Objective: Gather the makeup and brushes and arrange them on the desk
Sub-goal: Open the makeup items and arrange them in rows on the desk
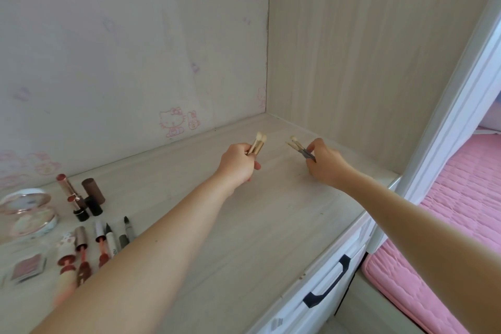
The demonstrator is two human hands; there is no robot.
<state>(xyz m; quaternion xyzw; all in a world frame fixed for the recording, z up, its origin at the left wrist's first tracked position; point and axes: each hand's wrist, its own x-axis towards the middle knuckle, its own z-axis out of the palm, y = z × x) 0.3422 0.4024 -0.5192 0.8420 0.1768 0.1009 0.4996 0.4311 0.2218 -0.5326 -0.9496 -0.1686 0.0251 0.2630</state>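
Makeup brushes (pixel 259 144): judged light, stiff-handled, soft-tipped; hold the handles. Your left hand (pixel 238 164) grips these, right hand (pixel 325 165) pinches a second bundle (pixel 298 147).

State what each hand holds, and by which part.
Left hand grips gold-handled brushes by their handles; right hand pinches dark-handled brushes by their handles, bristles free.

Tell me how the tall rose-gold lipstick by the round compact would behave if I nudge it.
The lipstick stands tall on a narrow black base, so it would probably tip easily. It looks round, so once down it would likely roll. It might also knock the brown tube beside it.
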